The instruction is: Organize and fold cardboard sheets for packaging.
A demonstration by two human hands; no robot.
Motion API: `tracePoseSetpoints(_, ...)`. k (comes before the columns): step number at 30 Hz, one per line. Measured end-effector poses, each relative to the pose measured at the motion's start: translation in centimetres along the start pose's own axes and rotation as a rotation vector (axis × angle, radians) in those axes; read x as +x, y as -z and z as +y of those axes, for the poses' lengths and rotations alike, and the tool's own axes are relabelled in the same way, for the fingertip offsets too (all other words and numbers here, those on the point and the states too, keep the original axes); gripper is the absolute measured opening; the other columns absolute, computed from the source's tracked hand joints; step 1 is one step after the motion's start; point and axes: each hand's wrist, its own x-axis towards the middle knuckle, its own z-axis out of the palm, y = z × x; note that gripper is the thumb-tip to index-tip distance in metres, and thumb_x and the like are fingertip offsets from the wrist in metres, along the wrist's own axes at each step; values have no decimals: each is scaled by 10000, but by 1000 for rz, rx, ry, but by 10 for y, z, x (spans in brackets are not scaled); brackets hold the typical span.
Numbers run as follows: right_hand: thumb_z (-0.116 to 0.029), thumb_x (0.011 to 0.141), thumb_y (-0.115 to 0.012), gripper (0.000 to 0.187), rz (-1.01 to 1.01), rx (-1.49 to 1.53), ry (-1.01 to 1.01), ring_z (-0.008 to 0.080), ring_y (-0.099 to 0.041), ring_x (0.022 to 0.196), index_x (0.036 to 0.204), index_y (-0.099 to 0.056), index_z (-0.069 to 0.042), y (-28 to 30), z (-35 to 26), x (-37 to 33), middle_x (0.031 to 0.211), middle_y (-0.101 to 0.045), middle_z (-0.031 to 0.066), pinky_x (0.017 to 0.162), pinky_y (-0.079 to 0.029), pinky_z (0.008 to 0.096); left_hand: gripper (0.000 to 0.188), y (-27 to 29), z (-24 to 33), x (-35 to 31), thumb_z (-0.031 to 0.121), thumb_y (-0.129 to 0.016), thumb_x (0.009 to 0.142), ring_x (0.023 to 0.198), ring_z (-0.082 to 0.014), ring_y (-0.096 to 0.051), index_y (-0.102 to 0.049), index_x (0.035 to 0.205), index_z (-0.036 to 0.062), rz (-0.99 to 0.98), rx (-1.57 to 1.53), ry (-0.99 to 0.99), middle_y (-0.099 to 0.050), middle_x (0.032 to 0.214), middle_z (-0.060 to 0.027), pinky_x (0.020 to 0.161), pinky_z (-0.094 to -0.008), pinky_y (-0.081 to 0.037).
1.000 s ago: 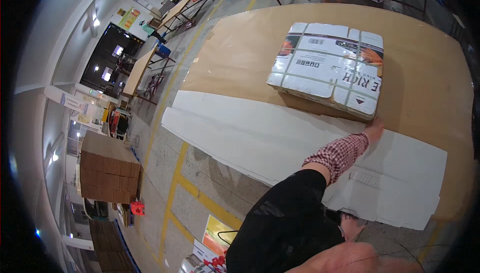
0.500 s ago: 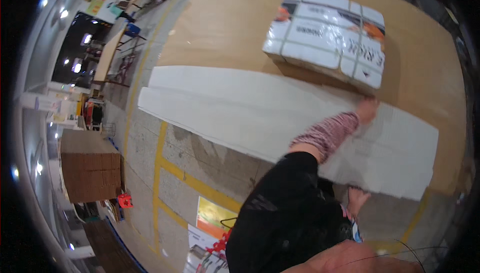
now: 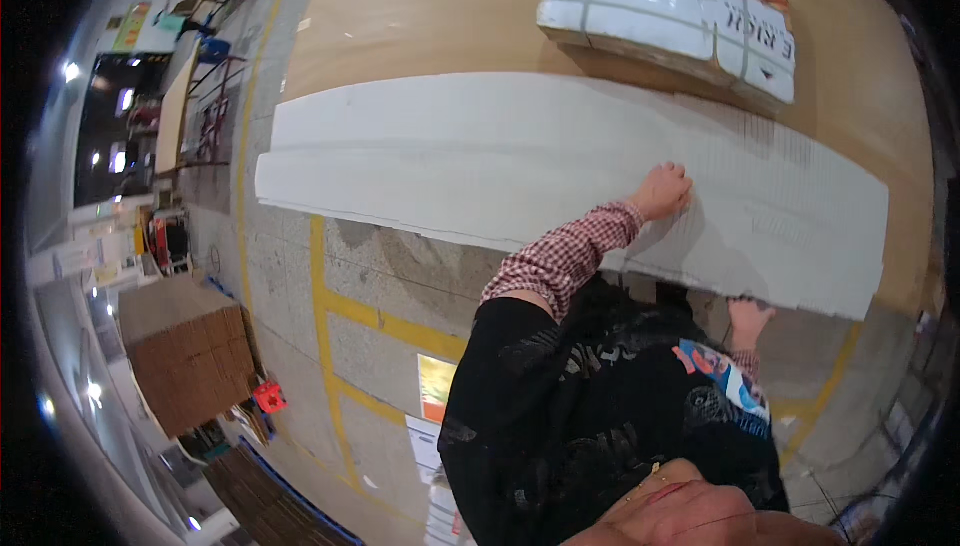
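Observation:
A long pale cardboard sheet [image 3: 450, 161] lies across in front of me, its near edge facing my body. Over its middle is my left hand [image 3: 663, 192], fingers curled in; whatever they may hold is hidden beneath them. At the sheet's near edge, to the right, my right hand [image 3: 748, 321] has its fingers closed on the cardboard, thumb out to the side. Beyond the sheet, a white printed box bound with straps [image 3: 660, 6] rests on a brown cardboard surface [image 3: 420, 16].
Yellow lines [image 3: 330, 346] mark the grey floor on the left. Farther left stands a stack of brown cardboard [image 3: 190, 366] with a red object [image 3: 269, 396] beside it. Long tables [image 3: 178, 106] stand at the upper left. A colourful printed panel [image 3: 434, 384] is beside my body.
My left hand has come back from the sheet's far edge near the box to its middle. The right hand stays at the near edge. The whole view has shifted, with the box now higher.

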Motion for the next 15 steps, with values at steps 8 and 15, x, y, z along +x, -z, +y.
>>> tracePoseSetpoints(8, -689, 738, -316, 841, 93, 36, -7, 307, -216, 1272, 1344, -266, -109, 3, 46, -5, 1396, -246, 112, 1037, -135, 493, 175, 18, -18, -7, 183, -549, 759, 824, -301, -507, -607, 832, 36, 13, -57, 44, -546, 823, -134, 737, -385, -427)
tracePoseSetpoints(15, -670, 773, -275, 810, 53, 160, 70, 266, -214, 1279, 1365, -232, -119, -7, 75, -35, 1419, -208, 68, 1051, -130, 424, 167, 21, -15, -18, 174, -547, 763, 826, -301, -502, -608, 812, 26, -2, -80, -38, -536, 820, -138, 735, -392, -427)
